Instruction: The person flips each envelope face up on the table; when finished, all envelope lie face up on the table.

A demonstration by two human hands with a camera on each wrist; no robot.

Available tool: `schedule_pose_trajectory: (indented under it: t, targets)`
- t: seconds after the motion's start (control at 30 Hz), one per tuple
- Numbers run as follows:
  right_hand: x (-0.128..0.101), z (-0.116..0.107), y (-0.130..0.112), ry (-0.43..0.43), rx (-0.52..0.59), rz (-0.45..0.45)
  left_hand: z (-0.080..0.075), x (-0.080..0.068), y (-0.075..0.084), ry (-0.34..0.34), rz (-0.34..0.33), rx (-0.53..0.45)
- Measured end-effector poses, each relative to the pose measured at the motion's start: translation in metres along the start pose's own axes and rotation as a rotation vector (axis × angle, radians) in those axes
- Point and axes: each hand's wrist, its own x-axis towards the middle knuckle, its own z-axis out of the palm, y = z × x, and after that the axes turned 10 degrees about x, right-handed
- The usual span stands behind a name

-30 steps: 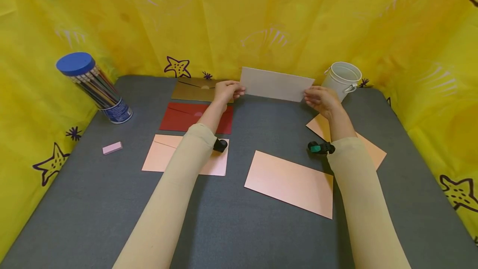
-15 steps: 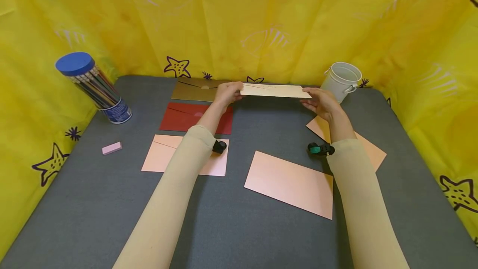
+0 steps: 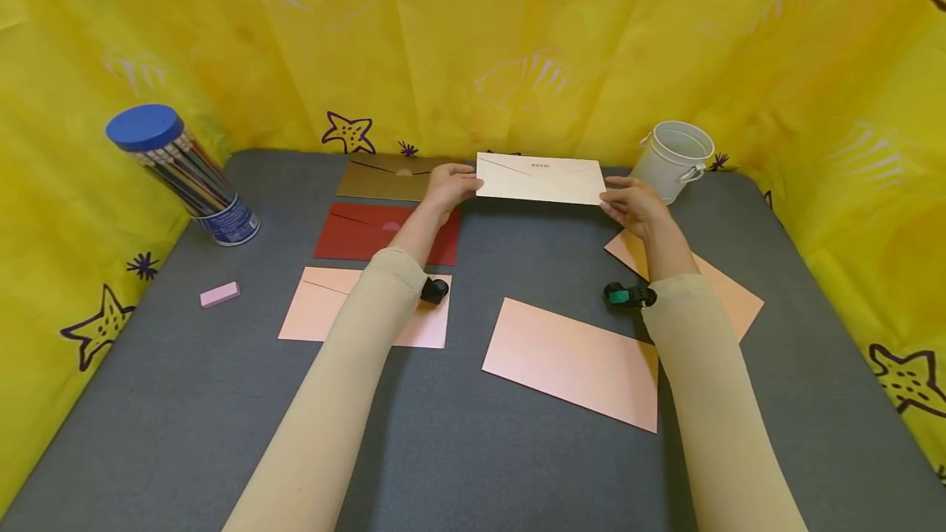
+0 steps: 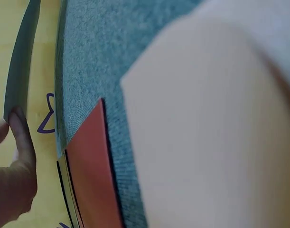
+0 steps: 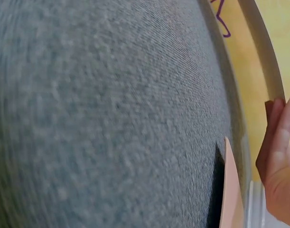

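A cream envelope [image 3: 539, 179] is held above the far middle of the grey table, flap side up toward me. My left hand [image 3: 449, 184] pinches its left end and my right hand [image 3: 628, 199] pinches its right end. In the left wrist view the fingers [image 4: 19, 156] grip the envelope's thin edge [image 4: 21, 61]. The right wrist view shows fingertips [image 5: 277, 147] against that envelope's edge [image 5: 263, 42].
On the grey table [image 3: 473, 450] lie a gold envelope [image 3: 380, 177], a red envelope [image 3: 362, 232], and pink envelopes [image 3: 325, 314] [image 3: 572, 361] [image 3: 727, 290]. A pencil tub with blue lid [image 3: 181, 171] stands left, a white bucket [image 3: 674, 158] right, a pink eraser [image 3: 219, 294] near left. Yellow cloth walls surround.
The cream envelope, standing upright with its plain face toward me, has been tipped flat and turned over; its flap side now shows. Both hands kept hold of its ends.
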Motion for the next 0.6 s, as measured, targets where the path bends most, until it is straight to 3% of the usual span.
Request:
schedule_pose_trajectory:
  t: [0.13,0.33,0.47,0.53,0.57,0.6]
  targets:
    - [-0.001,0.004,0.002,0.048,0.028,-0.013,0.000,-0.001,-0.001,0.023,-0.041,0.023]
    - [0.001,0.008,0.005,0.132,0.006,-0.030,-0.001,0.000,-0.003,-0.018,-0.085,0.034]
    - [0.004,0.010,0.007,0.136,-0.011,-0.022,-0.002,0.003,-0.004,-0.025,-0.096,0.063]
    - [0.003,0.012,0.006,0.132,-0.032,-0.011,-0.007,0.071,-0.050,-0.020,-0.080,0.073]
    - [0.003,0.012,0.006,0.128,-0.045,-0.007,-0.009,0.094,-0.064,-0.005,-0.079,0.081]
    - [0.003,0.013,0.006,0.122,-0.053,-0.004,-0.011,0.097,-0.064,0.003,-0.088,0.093]
